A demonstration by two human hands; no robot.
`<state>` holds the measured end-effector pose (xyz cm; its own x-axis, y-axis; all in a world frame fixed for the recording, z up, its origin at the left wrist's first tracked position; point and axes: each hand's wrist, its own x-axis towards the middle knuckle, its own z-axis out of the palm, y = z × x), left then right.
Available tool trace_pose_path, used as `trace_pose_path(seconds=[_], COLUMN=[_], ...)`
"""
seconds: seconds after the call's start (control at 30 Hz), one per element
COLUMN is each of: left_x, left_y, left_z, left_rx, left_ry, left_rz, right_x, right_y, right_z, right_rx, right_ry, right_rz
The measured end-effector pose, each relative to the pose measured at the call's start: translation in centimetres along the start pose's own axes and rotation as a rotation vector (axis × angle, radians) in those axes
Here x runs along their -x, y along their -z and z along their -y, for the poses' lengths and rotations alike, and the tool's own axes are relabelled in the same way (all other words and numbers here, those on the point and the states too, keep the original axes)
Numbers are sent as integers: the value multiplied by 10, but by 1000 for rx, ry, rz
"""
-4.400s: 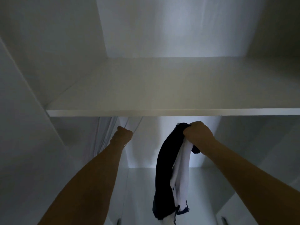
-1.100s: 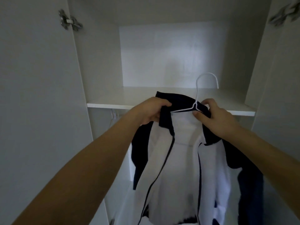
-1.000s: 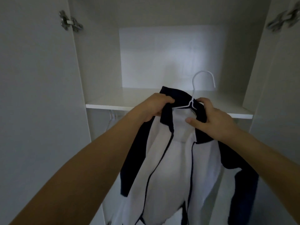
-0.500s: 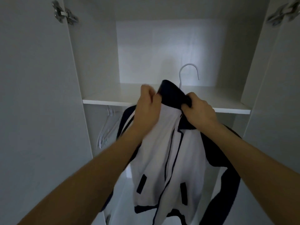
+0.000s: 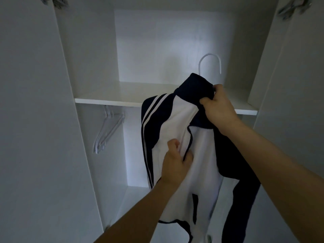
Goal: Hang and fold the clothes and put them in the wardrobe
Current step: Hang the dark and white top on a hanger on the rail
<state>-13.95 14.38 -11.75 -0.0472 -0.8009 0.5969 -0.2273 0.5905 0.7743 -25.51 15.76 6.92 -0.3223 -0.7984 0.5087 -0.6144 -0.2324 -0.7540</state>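
Now I see track jacket (image 5: 177,123) hanging lengthwise, hanger hook (image 5: 209,63) up; right hand (image 5: 218,106) clamps collar, left hand (image 5: 176,163) pinches zipper edge.

Jacket (image 5: 177,120): white body panels, dark navy collar and sleeves, though the dim light may make the navy read near black. Two white stripes run down the navy shoulder and sleeve, left of the right hand (image 5: 219,109) and above the left hand (image 5: 175,162). Thin dark zip edging borders the white front panel just right of the left hand's grip. Dark pocket strip and dark hem band lie below the left hand. Hanger hook (image 5: 209,63): white, above the right hand's grip. Spare hangers (image 5: 107,132): white, far left of both grips. Wardrobe (image 5: 122,99): plain white, shaded grey; no pattern.
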Motion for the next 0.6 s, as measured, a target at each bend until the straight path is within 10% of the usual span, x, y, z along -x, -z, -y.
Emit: trace_pose_path(seconds=[0.4, 0.6], left_x=[-10, -5], left_y=[10, 52], left_z=[40, 62], left_rx=[-145, -335], left_ry=[178, 49], left_rz=[118, 522], right_x=[11, 23], right_y=[44, 49], right_z=[-24, -52], right_rx=[-124, 33], right_ry=[19, 142], right_rz=[-291, -544])
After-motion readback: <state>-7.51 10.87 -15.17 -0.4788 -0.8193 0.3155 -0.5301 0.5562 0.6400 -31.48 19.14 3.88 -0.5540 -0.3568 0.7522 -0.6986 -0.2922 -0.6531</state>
